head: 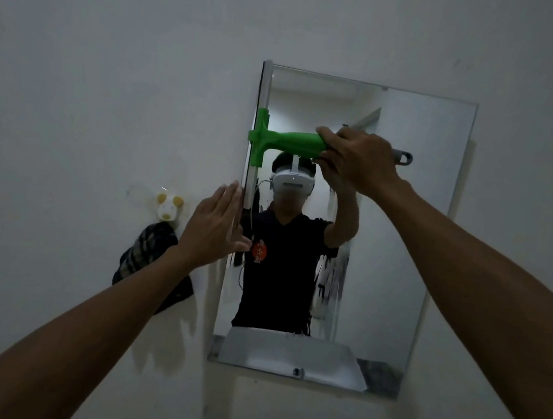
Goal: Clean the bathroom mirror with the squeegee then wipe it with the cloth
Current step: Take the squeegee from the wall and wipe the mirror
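Your right hand grips the smooth green plastic squeegee, handle horizontal, blade vertical along the mirror's left edge. Your left hand is open, flat.

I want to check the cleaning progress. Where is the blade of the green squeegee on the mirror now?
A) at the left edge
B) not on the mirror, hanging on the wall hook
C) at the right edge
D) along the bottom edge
A: the right hand holds the green squeegee with its blade upright against the left edge of the mirror.
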